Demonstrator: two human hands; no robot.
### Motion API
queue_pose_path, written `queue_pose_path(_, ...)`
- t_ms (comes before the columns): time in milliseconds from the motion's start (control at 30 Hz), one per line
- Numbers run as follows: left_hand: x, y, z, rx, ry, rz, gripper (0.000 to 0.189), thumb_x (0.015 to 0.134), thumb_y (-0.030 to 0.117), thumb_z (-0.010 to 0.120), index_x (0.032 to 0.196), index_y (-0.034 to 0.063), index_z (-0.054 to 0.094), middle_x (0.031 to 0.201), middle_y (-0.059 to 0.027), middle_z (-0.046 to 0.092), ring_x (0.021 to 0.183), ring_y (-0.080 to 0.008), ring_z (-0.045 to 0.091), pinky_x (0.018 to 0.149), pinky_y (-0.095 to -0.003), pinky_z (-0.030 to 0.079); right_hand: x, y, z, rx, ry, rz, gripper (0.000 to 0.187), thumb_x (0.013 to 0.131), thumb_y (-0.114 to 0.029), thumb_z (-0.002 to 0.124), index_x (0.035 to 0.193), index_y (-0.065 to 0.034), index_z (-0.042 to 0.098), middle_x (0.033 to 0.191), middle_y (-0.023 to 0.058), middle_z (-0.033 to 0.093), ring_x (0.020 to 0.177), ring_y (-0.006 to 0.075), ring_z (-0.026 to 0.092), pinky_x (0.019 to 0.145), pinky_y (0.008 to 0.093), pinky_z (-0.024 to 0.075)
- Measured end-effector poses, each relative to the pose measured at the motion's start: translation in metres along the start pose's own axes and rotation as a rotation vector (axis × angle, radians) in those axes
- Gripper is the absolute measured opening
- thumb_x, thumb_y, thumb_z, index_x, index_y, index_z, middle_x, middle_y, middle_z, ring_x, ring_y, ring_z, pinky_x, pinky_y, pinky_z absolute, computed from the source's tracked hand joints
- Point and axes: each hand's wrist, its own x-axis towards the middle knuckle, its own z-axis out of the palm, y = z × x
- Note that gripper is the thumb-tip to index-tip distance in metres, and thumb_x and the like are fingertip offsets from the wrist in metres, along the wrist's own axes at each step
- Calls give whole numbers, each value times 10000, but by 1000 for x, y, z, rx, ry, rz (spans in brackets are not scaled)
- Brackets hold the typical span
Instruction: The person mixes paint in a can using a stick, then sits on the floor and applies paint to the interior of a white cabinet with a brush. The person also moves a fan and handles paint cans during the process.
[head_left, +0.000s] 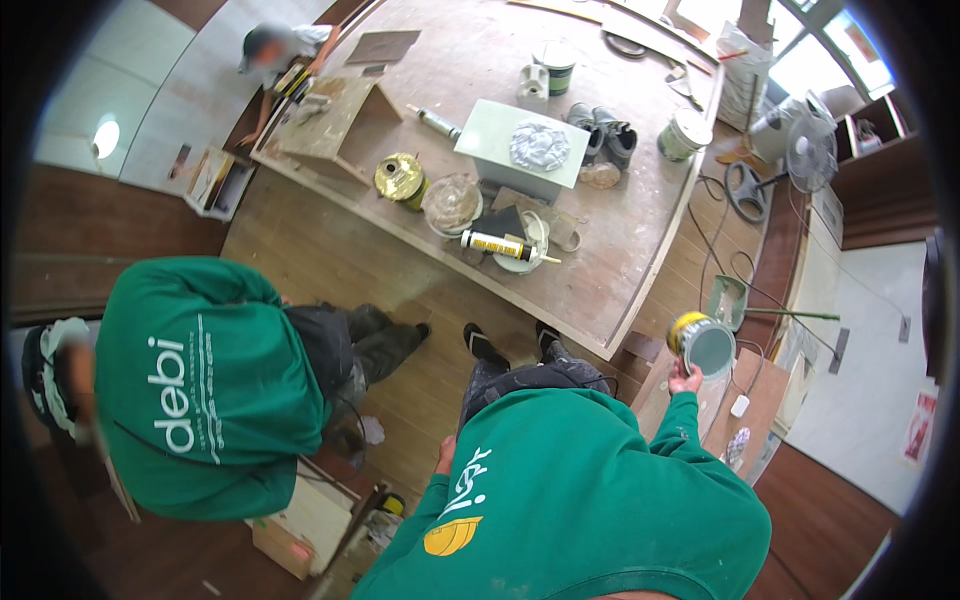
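Observation:
My right hand (685, 379) holds a yellow-labelled metal can (703, 346) out to my right, fingers at its lower side. The can is tilted, with its round grey-green end facing up toward me; whether that is the inside or the base I cannot tell. Below it lie boards (739, 401) and a white plug adapter (739, 406). My left hand (446, 455) hangs by my left hip, mostly hidden by the green sleeve, and its grip does not show. Before me stands a large wooden worktable (570, 292), with a sealant cartridge (496, 245) near its front edge.
On the table are a gold-topped can (400, 178), a pale box (487, 135), shoes (611, 135) and tubs (684, 135). A co-worker in green (210, 390) stands at left; another person (289, 56) leans at the far corner. Cables, a dustpan (726, 300) and a fan (811, 154) are at right.

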Motion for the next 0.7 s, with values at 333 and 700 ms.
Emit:
queue_pose_path(333, 93, 149, -89, -157, 55, -335, 646, 1032, 516, 547, 1467, 43, 479, 1300, -163, 667, 1169, -333, 654, 980, -458, 522, 6, 150, 182, -129, 5, 318, 403, 851, -228, 604, 1194, -21, 644, 1117, 184, 737, 979, 309, 691, 781, 379, 538)
queue_pose_path(700, 97, 344, -41, 156, -105, 49, 473, 1007, 445, 650, 1288, 64, 627, 1135, -55, 719, 1000, -146, 676, 824, -295, 534, 88, 281, 188, -184, 94, 540, 417, 900, -188, 601, 1275, -6, 581, 1225, 196, 667, 1076, 342, 672, 796, 383, 519)
